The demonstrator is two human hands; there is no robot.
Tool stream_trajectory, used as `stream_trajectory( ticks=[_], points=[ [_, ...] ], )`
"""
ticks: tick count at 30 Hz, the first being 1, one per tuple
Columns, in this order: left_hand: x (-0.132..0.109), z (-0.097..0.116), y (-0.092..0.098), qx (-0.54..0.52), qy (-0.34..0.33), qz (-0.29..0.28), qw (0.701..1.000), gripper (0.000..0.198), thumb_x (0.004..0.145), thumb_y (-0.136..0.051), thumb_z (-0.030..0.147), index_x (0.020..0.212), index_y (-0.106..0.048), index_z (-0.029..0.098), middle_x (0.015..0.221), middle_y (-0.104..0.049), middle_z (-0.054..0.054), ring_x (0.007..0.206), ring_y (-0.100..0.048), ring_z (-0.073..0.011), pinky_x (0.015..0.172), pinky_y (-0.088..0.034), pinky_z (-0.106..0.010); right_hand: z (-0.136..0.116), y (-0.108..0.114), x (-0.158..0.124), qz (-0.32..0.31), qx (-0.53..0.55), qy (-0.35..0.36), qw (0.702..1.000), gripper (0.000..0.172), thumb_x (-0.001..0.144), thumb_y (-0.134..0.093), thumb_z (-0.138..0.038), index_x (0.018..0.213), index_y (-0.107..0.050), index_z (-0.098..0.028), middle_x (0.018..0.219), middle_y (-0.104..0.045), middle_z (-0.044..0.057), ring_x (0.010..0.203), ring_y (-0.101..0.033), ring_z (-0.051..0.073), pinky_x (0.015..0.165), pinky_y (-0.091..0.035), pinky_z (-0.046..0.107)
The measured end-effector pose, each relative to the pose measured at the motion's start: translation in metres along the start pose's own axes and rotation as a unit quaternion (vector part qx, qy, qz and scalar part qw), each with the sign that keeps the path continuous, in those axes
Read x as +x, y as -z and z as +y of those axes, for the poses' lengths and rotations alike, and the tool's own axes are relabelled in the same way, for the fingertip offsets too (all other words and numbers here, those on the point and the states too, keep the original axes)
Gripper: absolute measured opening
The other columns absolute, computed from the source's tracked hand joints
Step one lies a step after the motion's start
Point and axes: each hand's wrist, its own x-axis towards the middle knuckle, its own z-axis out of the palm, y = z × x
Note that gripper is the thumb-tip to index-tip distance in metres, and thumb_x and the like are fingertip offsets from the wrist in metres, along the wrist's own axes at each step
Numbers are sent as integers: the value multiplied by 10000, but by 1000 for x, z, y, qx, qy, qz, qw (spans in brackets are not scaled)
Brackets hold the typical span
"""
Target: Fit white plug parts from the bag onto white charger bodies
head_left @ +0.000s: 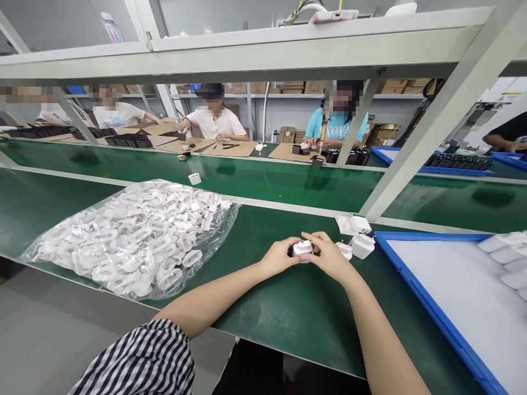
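Note:
Both my hands meet over the green mat near the front of the bench. My left hand (279,256) and my right hand (329,253) together grip a small white plug adapter (303,248) between their fingertips. Just right of my right hand lie three more white adapters (362,245), loose on the mat. To my left spreads a large clear plastic bag (135,236) stuffed with several white plug parts.
A blue-rimmed tray (415,274) with a white liner holds several white adapters (508,258) at the right. A single white part (194,178) rides the green conveyor belt (263,178) behind. A slanted frame post (424,131) rises at the right. Several people work opposite.

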Motion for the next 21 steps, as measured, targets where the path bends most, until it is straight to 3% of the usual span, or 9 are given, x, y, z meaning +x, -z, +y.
stream_trajectory(
  ticks=[4,12,15,17,21],
  points=[
    [1,-2,-2,-12,13,9,1000,354,609,-557,255,949,-496,180,895,-570,8,759,-521,-118,663,-404,-198,0,2,1,-6,-30,6,1000,196,673,-465,-218,821,-593,-204,885,-513,27,685,-504,126,652,-406,264],
    [-2,-1,0,38,0,-3,999,345,657,-514,285,989,-484,195,926,-570,6,758,-526,-122,686,-386,-204,-5,4,-1,-42,-73,-23,996,207,675,-467,-191,841,-585,-228,849,-600,-2,783,-526,161,674,-381,261],
    [1,7,12,115,-27,-67,991,342,698,-468,322,1015,-476,196,897,-582,-10,747,-533,-145,651,-373,-215,-8,8,3,-66,-86,-42,993,200,679,-470,-216,842,-585,-230,813,-616,-3,750,-540,161,634,-380,250],
    [6,15,22,186,-33,-134,973,268,720,-433,338,902,-543,174,790,-598,-23,690,-538,-156,586,-358,-213,-11,11,8,-90,-101,-53,989,177,676,-479,-229,810,-594,-218,775,-621,4,727,-546,162,599,-376,238],
    [26,36,35,315,19,-233,920,234,661,-496,356,627,-578,139,573,-548,-28,533,-497,-147,441,-281,-207,-15,16,15,-119,-134,-72,981,160,639,-521,-214,774,-606,-195,763,-622,24,717,-546,177,555,-357,233]
  ],
)
